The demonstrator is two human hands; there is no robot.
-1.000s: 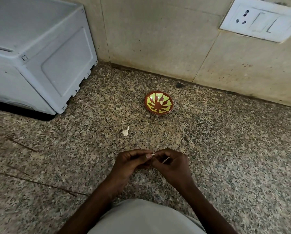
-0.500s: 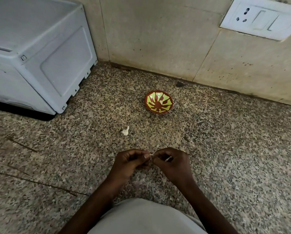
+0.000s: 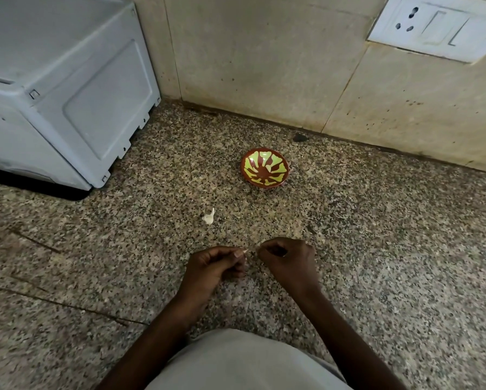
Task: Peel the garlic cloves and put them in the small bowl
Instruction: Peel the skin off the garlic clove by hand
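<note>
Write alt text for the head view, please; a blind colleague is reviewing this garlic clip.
Two hands work low over a speckled stone counter: the left hand pinches a garlic clove, and the right hand is curled close beside it. Beyond them lie a white garlic piece and an empty red-and-yellow small bowl.

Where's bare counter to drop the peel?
Bare granite lies right of the small bowl and right hand, and between the white scrap and grey appliance. Crowded only where the left hand meets it.
</note>
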